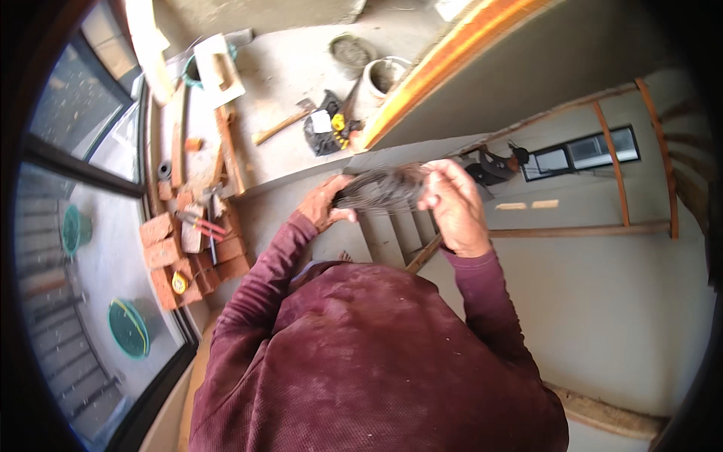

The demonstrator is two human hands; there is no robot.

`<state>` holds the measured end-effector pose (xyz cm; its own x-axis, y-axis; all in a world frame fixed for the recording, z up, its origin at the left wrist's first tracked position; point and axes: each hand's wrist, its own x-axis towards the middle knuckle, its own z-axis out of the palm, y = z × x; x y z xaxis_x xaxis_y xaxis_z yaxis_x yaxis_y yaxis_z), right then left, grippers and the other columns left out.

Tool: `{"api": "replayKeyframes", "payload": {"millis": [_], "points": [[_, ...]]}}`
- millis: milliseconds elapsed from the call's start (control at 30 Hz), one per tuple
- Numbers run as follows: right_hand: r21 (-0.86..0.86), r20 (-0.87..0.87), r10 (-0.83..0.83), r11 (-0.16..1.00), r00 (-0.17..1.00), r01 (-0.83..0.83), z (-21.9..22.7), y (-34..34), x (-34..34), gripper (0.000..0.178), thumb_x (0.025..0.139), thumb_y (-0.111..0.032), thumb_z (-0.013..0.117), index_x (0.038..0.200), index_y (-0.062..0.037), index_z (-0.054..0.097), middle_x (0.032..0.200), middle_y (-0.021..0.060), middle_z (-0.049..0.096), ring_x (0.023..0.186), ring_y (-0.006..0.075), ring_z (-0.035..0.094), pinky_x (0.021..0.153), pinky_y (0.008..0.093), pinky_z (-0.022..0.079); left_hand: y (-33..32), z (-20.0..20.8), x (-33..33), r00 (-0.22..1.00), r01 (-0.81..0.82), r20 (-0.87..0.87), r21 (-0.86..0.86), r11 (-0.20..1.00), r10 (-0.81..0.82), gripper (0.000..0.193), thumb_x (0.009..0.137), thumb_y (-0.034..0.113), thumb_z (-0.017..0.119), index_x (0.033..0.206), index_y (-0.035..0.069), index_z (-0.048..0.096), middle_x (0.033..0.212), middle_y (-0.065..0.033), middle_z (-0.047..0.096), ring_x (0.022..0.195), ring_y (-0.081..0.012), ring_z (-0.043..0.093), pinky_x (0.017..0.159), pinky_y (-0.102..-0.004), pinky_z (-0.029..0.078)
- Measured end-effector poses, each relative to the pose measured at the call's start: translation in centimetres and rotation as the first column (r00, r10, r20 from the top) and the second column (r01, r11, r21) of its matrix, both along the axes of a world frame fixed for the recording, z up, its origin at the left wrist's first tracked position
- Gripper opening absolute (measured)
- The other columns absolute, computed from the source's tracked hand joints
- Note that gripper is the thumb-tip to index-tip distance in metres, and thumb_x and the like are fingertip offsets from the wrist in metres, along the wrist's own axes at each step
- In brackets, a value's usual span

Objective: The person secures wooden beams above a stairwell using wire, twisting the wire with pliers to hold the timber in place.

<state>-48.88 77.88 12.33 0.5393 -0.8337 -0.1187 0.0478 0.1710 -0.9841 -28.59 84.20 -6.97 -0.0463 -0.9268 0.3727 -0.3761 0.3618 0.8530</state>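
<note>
Wire bundle (382, 188) sits in midair above the stairs (380, 235), the left hand (324, 203) with fingers curled around one end, the right hand (458, 207) pinching the other, and a firm left grip should best keep the loose strands from splaying.

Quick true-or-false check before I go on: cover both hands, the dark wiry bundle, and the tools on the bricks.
1. The left hand holds one end of the dark wiry bundle. True.
2. The right hand is well clear of the bundle. False: the right hand grips its other end.
3. The yellow tape measure rests on the bricks. True.
4. The red-handled tool lies inside a bucket. False: the red-handled tool lies on the bricks.
5. The person's sleeves are maroon. True.
</note>
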Motion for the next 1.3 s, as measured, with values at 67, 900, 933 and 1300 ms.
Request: {"api": "replayKeyframes", "payload": {"millis": [67,900,933,1300], "points": [[-0.040,-0.005,0.017,0.999,1.000,-0.018,-0.2,-0.2,0.5,0.015,0.094,-0.011,0.050,0.100,0.0028,0.055,0.068,-0.0030,0.043,0.058,0.0045,0.038,0.054,0.0224,0.037,0.9,0.2,0.6,0.997,0.047,-0.071,0.099,0.994,-0.040,0.075,0.071,0.054,0.070,0.124,0.004,0.048,0.118,-0.0179,0.056,0.107,-0.0363,0.056,0.091,-0.0422,0.044],[-0.704,0.034,-0.371,0.650,0.928,0.286,22.9,-10.5,-10.0,0.017,0.093,-0.001,0.047,0.108,0.0067,0.048,0.070,0.0013,0.030,0.054,0.0069,0.026,0.045,0.0215,0.022,18.4,-9.2,18.1,0.891,-0.454,0.276,0.564,0.690,0.361,0.032,0.074,0.020,0.075,0.101,0.004,0.068,0.087,-0.0202,0.068,0.081,-0.0311,0.067,0.076,-0.0376,0.052],[-0.753,0.025,-0.398,0.596,0.917,0.279,23.6,-10.3,-12.9,0.016,0.093,-0.003,0.047,0.106,0.0068,0.049,0.068,0.0007,0.029,0.054,0.0071,0.025,0.045,0.0222,0.021,20.5,-11.2,20.4,0.799,-0.601,0.425,0.524,0.604,0.425,0.028,0.076,0.022,0.072,0.100,0.007,0.069,0.086,-0.0177,0.068,0.078,-0.0282,0.068,0.074,-0.0374,0.053],[-0.543,-0.512,-0.708,0.706,0.487,0.455,3.9,-3.2,-13.5,0.029,0.093,-0.018,0.052,0.118,-0.0046,0.058,0.103,0.0036,0.064,0.051,0.0002,0.030,0.043,0.0153,0.024,29.4,-28.4,38.3,0.359,-0.820,0.517,0.572,-0.002,0.777,0.065,0.056,0.044,0.085,0.100,0.002,0.064,0.095,-0.0210,0.067,0.088,-0.0320,0.066,0.077,-0.0391,0.052]]}}
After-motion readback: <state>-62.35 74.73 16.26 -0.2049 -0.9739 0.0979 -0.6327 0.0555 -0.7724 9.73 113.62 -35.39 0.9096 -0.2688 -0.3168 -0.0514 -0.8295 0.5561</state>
